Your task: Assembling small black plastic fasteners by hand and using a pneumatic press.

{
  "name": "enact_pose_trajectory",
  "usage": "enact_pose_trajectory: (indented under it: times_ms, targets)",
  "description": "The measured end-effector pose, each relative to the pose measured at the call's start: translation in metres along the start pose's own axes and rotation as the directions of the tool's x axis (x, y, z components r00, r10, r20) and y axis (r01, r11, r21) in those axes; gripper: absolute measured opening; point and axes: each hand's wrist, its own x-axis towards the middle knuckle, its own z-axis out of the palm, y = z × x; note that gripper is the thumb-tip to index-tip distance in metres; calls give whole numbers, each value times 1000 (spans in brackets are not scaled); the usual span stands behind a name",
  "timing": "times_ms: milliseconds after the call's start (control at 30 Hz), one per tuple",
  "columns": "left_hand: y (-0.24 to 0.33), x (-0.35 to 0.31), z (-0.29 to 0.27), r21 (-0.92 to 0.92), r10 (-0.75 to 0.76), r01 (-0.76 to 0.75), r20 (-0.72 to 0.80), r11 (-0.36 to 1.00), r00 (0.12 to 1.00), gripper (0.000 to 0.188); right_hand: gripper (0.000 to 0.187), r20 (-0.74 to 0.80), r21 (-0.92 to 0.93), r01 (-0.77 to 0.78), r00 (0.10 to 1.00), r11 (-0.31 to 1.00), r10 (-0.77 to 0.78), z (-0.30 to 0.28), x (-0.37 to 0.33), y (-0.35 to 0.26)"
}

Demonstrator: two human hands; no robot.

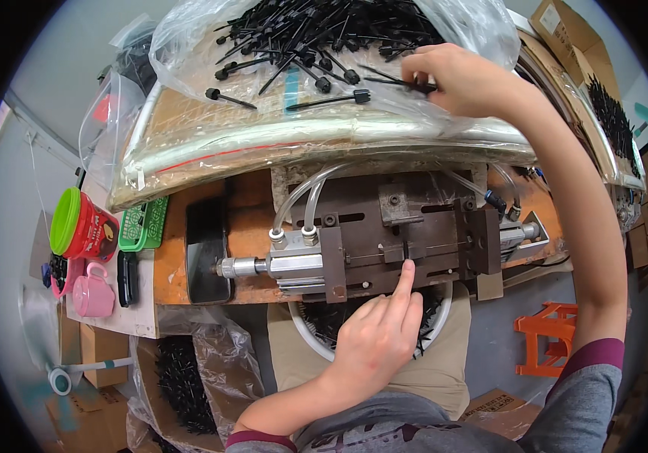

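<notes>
My left hand (pixel 377 332) reaches over the middle of a dark metal clamping fixture (pixel 437 226). Its index finger is stretched out, the tip touching a small black piece (pixel 405 249) seated in the fixture's centre; the other fingers are partly bent. At the far right, my right hand (pixel 460 79) is closed in a pinch on a thin black rod (pixel 423 87) at the edge of a big heap of black knob-headed rods (pixel 324 34). The rod's end under the fingers is hidden. Several loose rods lie on the clear plastic sheet (pixel 384 113) beside that hand.
Silver air cylinders (pixel 297 264) with clear hoses flank the fixture. A white-rimmed bowl (pixel 444 317) of black parts rests below it. On the left are a phone (pixel 207 249), a green basket (pixel 143 226), a red tub (pixel 93 234) and a pink cup (pixel 94 293). An orange stool (pixel 543 336) stands right.
</notes>
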Motion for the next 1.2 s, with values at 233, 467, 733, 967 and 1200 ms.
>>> enact_pose_trajectory:
  times_ms: [233, 467, 733, 967, 1200]
  targets:
    - [-5, 13, -1, 24, -13, 13, 37, 1000, 999, 26, 14, -52, -127, -10, 999, 992, 4, 6, 6, -18]
    - [-4, 25, -29, -135, -20, 42, 160, 990, 987, 31, 13, -555, 136, 146, 831, 980, -47, 13, -24, -2]
    - [-75, 124, -77, 28, 24, -13, -416, 1000, 909, 17, 12, -367, 890, 168, 817, 425, 445, 13, -122, -77]
    - [-112, 168, -63, 33, -202, 208, -131, 978, 971, 38, 29, -383, 721, 114, 888, 683, 256, 87, -188, -131]
    - [-76, 128, -80, -119, 33, -68, -274, 991, 961, 22, 24, -421, 365, 107, 905, 925, 61, 111, -179, -151]
